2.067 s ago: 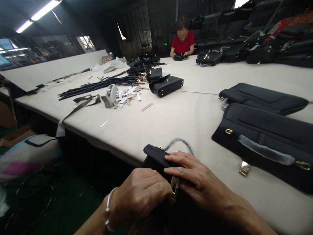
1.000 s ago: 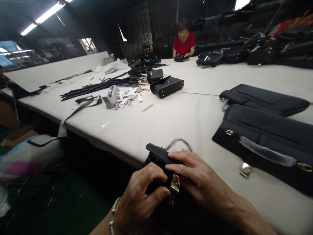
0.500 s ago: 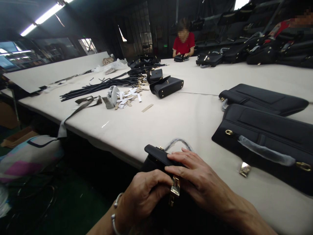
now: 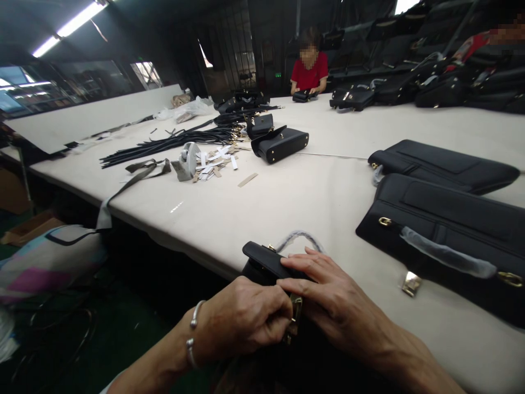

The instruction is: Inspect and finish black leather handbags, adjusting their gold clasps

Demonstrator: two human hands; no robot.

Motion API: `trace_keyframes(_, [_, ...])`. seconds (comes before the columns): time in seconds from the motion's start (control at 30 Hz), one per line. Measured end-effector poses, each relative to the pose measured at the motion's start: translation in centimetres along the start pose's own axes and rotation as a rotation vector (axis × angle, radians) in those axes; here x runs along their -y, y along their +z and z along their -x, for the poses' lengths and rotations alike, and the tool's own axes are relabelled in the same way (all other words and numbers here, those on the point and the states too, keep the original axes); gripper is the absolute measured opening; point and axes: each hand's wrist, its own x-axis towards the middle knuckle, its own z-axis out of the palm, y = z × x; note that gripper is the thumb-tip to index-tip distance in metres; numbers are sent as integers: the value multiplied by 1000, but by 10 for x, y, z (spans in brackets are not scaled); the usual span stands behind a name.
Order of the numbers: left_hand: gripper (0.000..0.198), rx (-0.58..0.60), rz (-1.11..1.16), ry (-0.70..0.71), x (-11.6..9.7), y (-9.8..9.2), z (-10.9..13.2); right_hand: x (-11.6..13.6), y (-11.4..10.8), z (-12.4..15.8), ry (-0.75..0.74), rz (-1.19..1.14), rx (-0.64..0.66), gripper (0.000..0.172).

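Table [image 4: 287, 202] in pale cloth, flat black bags [image 4: 451, 219] cut off at right, small black bag [image 4: 264, 260] at near edge, mostly hidden under hands, right hand [image 4: 328, 301] clamped over its flap, left hand [image 4: 241, 323] curled tight on gold clasp [image 4: 294, 314], half covered.

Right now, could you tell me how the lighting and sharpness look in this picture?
Head view: tube lights blown out upper left, background dark, table evenly lit; wide-angle stretch at the sides; left hand, right hand and gold clasp on the small black bag look sharp.
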Motion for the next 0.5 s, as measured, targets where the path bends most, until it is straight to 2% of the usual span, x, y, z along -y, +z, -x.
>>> trace_keyframes(0.1, [9,-25,198,-238,-4,4,3,1,-2,0,15,-19,8,45])
trace_keyframes(0.17, [15,-9,465,-399,-8,7,6,1,-3,-1,15,-39,10,45])
trace_keyframes(0.2, [21,1,593,-436,-10,8,7,1,-3,-1,15,-49,10,45])
trace_keyframes(0.3, [34,-9,770,-455,-14,13,11,1,-4,-1,23,-87,15,45])
trace_keyframes(0.43, [26,-88,820,-490,-17,20,11,6,-12,6,70,-133,14,54])
trace_keyframes(0.5, [27,-109,875,-491,-18,25,10,10,-19,16,139,-144,-52,53])
